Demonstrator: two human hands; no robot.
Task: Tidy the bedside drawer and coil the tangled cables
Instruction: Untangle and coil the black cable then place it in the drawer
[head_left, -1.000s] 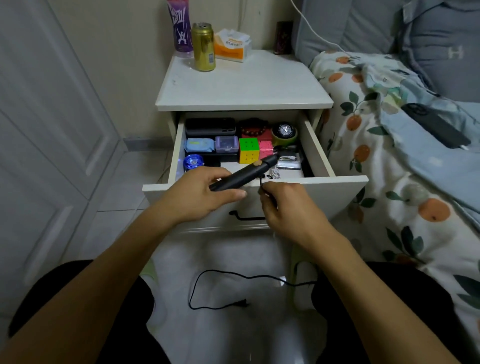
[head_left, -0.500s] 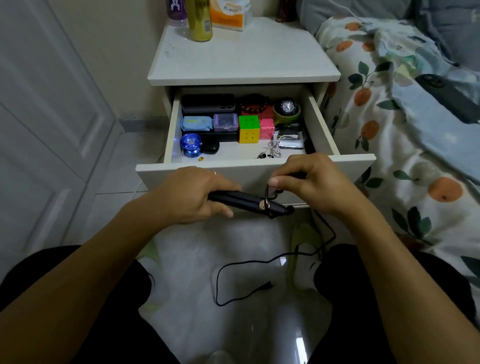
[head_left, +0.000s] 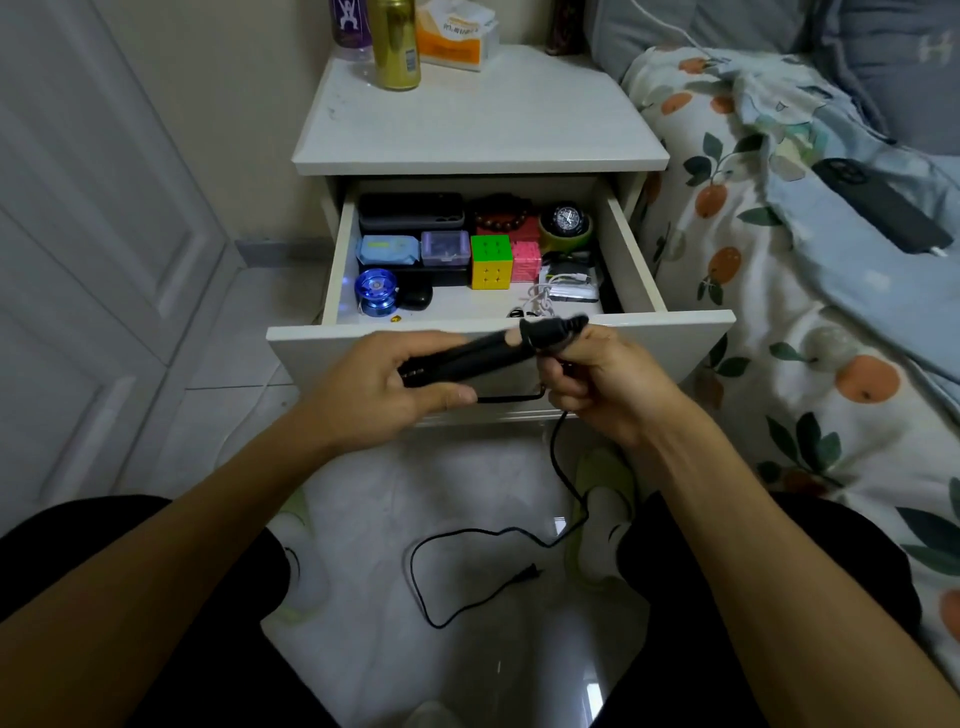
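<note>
In front of the open white drawer I hold a black stick-shaped appliance. My left hand grips its left end. My right hand pinches the black cable close to the appliance's right end. That cable hangs down to the floor, where it loops and ends in a plug. Inside the drawer lie a colour cube, a blue yo-yo, small cases, a watch, a bead bracelet and a white cable.
The nightstand top carries a gold can, a purple bottle and a tissue pack. A bed with a fruit-print quilt and a black phone is at the right. A white closet door is at the left. My knees frame the tiled floor.
The appliance has tilted so its right end points up again, just above the drawer front. My right hand dropped under that end, still pinching the cable. The cable loop on the floor shifted.
</note>
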